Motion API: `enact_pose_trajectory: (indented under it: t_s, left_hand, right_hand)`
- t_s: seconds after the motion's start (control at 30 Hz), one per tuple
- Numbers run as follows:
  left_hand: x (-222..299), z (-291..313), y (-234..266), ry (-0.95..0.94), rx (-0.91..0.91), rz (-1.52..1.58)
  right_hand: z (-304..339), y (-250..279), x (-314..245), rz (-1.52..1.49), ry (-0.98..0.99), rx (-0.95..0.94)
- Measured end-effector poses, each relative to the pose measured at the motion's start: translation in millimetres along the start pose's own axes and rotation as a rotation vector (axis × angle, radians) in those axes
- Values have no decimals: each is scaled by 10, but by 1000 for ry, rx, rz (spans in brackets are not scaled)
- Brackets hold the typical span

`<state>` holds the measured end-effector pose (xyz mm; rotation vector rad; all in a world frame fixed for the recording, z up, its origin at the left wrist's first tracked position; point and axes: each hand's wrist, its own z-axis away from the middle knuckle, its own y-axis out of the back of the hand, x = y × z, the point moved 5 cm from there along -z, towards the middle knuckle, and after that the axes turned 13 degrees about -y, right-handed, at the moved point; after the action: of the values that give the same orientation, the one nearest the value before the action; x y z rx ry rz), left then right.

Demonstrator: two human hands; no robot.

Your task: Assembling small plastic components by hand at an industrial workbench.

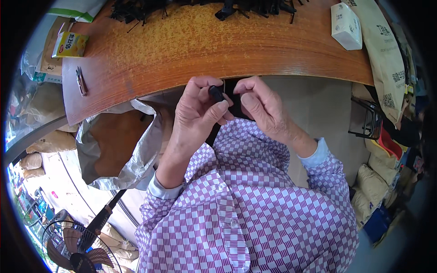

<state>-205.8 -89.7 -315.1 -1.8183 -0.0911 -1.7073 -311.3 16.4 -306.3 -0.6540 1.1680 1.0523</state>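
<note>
My left hand [193, 111] pinches a small black piece [216, 93], short and rod-like, between thumb and fingers at the table's near edge. What the piece is I cannot make out. Close beside it on the right, my right hand [264, 109] is closed, its thumb against the curled fingers; anything inside it is hidden. A heap of thin black pieces [136, 10] with narrow tails lies along the far side of the brown wooden table [191, 45].
Thread snips [81, 82] and a yellow packet [71, 44] lie at the table's left, a white tissue pack [346, 26] at its right. An open silvery sack [145, 154] hangs below the left edge. A fan [82, 255] stands lower left; stuffed sacks [371, 182] sit at right.
</note>
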Motion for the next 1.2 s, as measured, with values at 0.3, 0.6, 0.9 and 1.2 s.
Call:
enact_pose_trajectory:
  t_s: [0.3,0.6,0.9,1.2]
  left_hand:
    - [70,-9,-49,-161,-32,-604]
    - [148,-94,-260,-279,-106,-964]
    - [171,-219,-384,-355,-73,-1006]
    - [63,-309,-338,102,132,427]
  right_hand:
    - [-4,-267,56,-121,-15,-39]
    - [0,-181,80,-82,-3,31]
    - [-14,-7,174,-289,143,115]
    - [-42,206,158,-553,106,89]
